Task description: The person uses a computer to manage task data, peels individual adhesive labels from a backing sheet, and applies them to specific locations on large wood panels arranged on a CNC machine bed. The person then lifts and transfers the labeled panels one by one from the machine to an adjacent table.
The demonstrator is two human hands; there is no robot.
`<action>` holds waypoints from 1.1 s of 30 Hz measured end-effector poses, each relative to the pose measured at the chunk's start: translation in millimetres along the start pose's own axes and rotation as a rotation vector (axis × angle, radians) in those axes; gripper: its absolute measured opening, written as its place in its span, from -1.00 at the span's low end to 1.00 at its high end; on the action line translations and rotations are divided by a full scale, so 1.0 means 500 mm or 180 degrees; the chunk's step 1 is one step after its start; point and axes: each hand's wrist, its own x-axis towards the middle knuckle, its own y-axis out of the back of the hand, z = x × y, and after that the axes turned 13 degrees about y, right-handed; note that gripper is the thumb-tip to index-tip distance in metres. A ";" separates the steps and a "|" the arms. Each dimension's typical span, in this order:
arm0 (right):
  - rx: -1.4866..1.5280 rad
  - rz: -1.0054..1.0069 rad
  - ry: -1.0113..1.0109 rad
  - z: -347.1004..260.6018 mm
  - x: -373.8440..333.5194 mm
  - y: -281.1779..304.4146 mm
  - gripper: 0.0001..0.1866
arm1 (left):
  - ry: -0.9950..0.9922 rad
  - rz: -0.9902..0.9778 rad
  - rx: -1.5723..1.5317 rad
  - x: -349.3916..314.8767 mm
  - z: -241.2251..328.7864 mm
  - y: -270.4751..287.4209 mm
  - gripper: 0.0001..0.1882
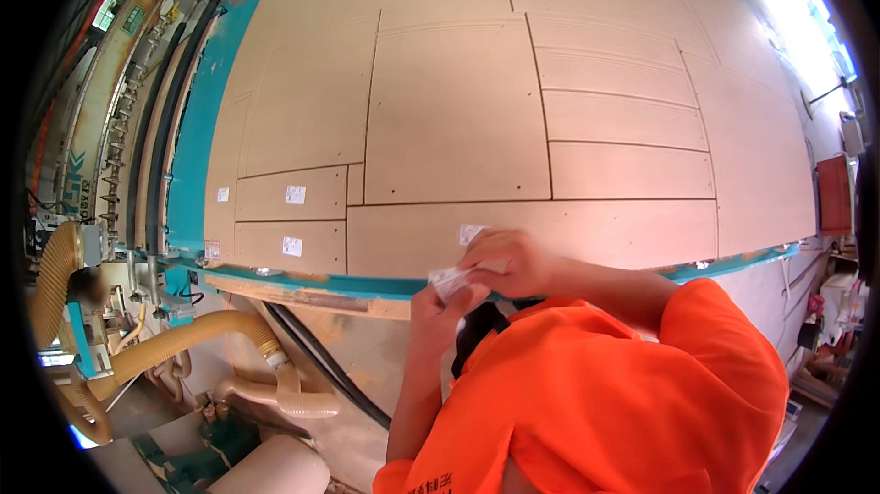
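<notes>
A small stack of white printed labels [447,283] is pinched in my left hand [442,307], just in front of the panel's near edge. My right hand [510,261] reaches in from the right, its fingers closed at the labels' upper right edge. Its fingers partly hide how it grips them. Just past my right hand a white label [472,235] lies on a long cut board [605,228], partly covered by the fingers. To the left, smaller cut pieces carry labels too, one on the upper piece [295,194] and one on the lower piece [292,247].
The large tan sheet is cut by dark grooves into several panels [458,109], lying on a machine bed with a teal edge [197,137]. Left stands a machine gantry [110,100]. Yellow ribbed hoses [197,334] and a beige cylinder [275,466] sit below left. Shelved items line the right.
</notes>
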 end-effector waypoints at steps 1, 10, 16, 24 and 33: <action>0.0008 0.0200 -0.0111 -0.007 -0.003 0.009 -0.80 | -0.0009 -0.0071 0.0145 0.008 0.000 -0.003 -0.83; -0.0964 0.0545 0.0459 -0.040 -0.020 0.101 -0.72 | -0.0242 -0.0701 0.0379 0.037 0.033 -0.067 -0.67; -0.1075 0.0314 0.0914 -0.028 -0.095 0.218 -0.79 | -0.0140 -0.0594 0.0567 0.045 0.000 -0.207 -0.67; 0.1546 0.1864 -0.0714 0.060 -0.275 0.394 -1.00 | 0.0159 0.0147 0.0875 0.048 -0.122 -0.373 -0.74; -0.0166 0.1652 -0.0938 0.287 -0.338 0.412 -0.91 | 0.0313 0.0768 0.0214 -0.009 -0.121 -0.457 -0.75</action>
